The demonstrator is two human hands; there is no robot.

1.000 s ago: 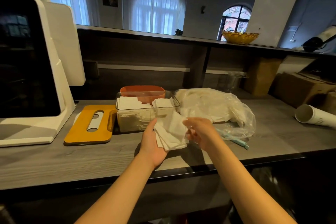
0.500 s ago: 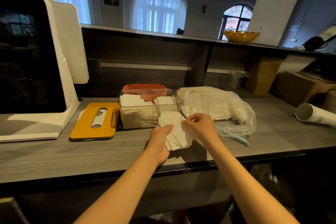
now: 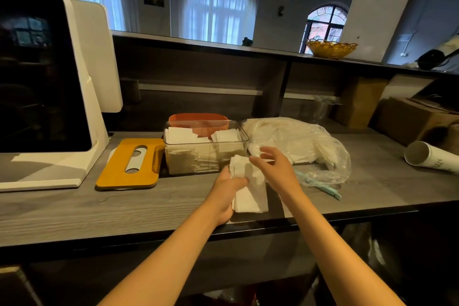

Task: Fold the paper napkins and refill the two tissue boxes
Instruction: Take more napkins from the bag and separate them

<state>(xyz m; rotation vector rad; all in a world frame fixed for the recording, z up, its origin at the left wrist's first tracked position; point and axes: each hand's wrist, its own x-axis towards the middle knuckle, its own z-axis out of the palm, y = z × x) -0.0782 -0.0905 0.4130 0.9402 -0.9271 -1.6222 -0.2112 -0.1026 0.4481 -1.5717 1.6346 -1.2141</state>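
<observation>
Left hand (image 3: 224, 191), as I viewed it through the head camera, gripped a stack of folded white paper napkins (image 3: 249, 190) from its left side, thumb curled over the top sheets and the stack held just above the grey counter (image 3: 104, 208). Right hand (image 3: 275, 169) hovered at the stack's upper right edge with fingers loosely spread and slightly bent; I could not tell whether its fingertips touched the paper, and it gripped nothing that I could see.

Just beyond the hands stood the clear tissue box (image 3: 206, 150), lid off, with white napkins lying unevenly inside it, filling it nearly to the rim. Touching its rear wall stood the orange tissue box (image 3: 198, 120), mostly hidden; I could not see its contents. A yellow slotted lid (image 3: 129, 164) lay flat on the counter just beside the clear box on its left.

To the right of the clear box lay a plastic bag of napkins (image 3: 295, 143), crumpled and open toward the near side. A pale blue stick-like item (image 3: 320, 185) lay at the bag's near edge. A white terminal (image 3: 49, 87) occupied the counter's left end, and a white paper tube (image 3: 429, 156) lay on its side at the far right.
</observation>
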